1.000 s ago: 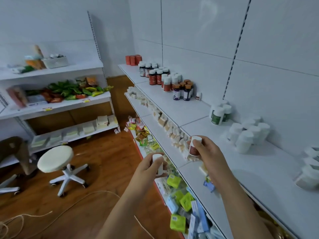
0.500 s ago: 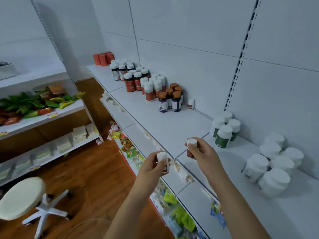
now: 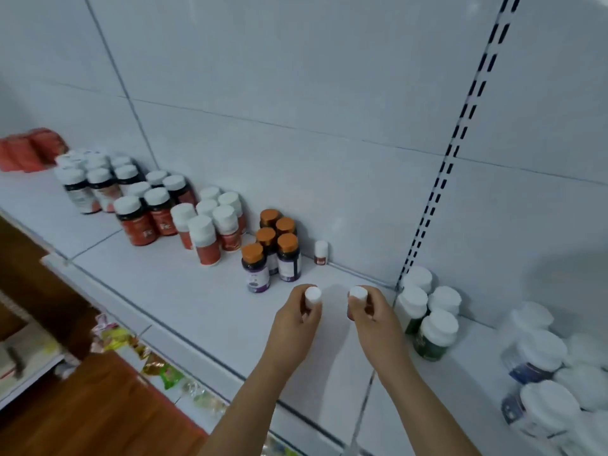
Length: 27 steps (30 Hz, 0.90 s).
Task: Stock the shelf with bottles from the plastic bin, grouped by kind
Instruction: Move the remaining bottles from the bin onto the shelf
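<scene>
In the head view, the left hand (image 3: 297,315) grips a small white-capped bottle (image 3: 312,297) with its fingers curled round it, and the right hand (image 3: 371,312) grips a second small white-capped bottle with a reddish-brown body (image 3: 357,299) the same way, both held over a bare stretch of the white metal shelf (image 3: 184,291) between the orange-capped purple-labelled bottles (image 3: 271,250) and the white-capped green bottles (image 3: 427,319). The step in hand looks like placing this pair: a lone small white-capped, brown-labelled bottle (image 3: 320,252) of seemingly the same kind stands at the back wall just beside the orange-capped group. The next move likely calls for carrying both forward and setting them upright next to it without knocking the neighbouring bottles; the plastic bin is not in view.
</scene>
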Tool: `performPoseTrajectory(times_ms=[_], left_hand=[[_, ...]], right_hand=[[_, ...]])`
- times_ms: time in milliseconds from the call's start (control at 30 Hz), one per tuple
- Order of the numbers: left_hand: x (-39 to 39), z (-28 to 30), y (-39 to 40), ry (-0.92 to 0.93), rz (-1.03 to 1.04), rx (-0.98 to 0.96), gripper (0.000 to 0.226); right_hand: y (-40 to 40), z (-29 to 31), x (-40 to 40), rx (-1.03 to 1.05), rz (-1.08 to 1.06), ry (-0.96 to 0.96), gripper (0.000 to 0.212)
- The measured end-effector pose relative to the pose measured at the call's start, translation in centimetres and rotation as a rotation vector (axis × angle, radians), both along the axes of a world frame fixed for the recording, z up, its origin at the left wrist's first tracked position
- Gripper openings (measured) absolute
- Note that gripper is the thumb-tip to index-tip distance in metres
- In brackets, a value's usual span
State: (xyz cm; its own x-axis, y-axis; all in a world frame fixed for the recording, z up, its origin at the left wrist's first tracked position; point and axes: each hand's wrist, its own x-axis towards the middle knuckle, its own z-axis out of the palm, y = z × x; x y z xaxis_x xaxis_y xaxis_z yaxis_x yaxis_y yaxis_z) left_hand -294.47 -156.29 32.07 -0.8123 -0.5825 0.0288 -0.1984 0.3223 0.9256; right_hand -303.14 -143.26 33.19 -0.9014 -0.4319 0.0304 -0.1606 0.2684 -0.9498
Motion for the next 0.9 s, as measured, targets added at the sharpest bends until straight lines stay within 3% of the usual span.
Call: performPoseTrajectory(times_ms=[133, 233, 400, 467, 633, 900], left_hand=[[-5.0, -0.9, -2.6, 0.043, -0.083, -0.083, 0.013], [-7.5, -1.5, -3.4, 0.101, -0.152, -0.137, 0.042], [-9.0, -2.2, -4.4, 0.056, -0.128, -0.106, 0.064], [-9.2, -2.5, -4.6, 0.051, -0.161, -0.104, 0.064], [-10.2, -3.4, -4.6, 0.050, -0.299, -0.231, 0.064], [-9.7, -2.8, -5.8, 0.061, -0.412, -0.243, 0.056]], right_hand=[[-2.9, 0.0, -1.7, 0.033, -0.133, 0.060, 0.005], [-4.3, -0.7, -2.8, 0.065, -0.226, 0.110, 0.004], [-5.2, -1.8, -4.6, 0.186, -0.328, 0.181, 0.019], [-5.3, -2.7, -4.7, 0.238, -0.371, 0.215, 0.024], [-5.5, -4.1, -5.1, 0.380, -0.436, 0.350, 0.011], [-5.7, -2.7, -5.2, 0.391, -0.423, 0.278, 0.037]])
